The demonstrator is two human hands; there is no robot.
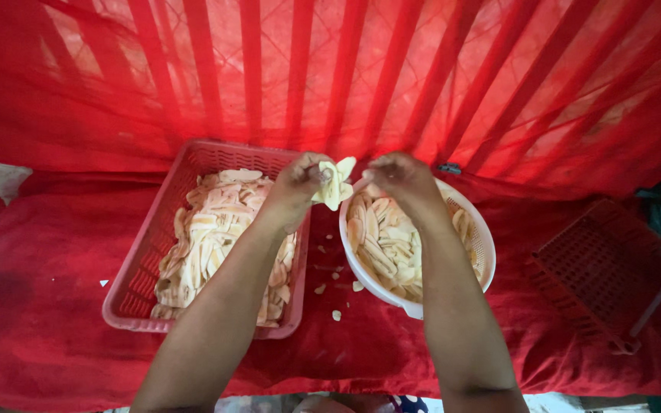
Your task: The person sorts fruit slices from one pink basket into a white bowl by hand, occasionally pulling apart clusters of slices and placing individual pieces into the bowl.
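Where the red cloth (55, 306) covers the bench, we keep a pink basket (147, 252) and white colander (487, 260) of slices side by side; our left hand (298, 183) pinches pale slices (335, 183) between them, our right hand (399, 177) closed upon their edge.

At frame centre the left hand (300, 183) and right hand (399, 180) pinch a pale sliced piece (334, 183) between them, above a red basket (154, 252) and a white round strainer (483, 252), both holding similar slices, on a red cloth (40, 306)
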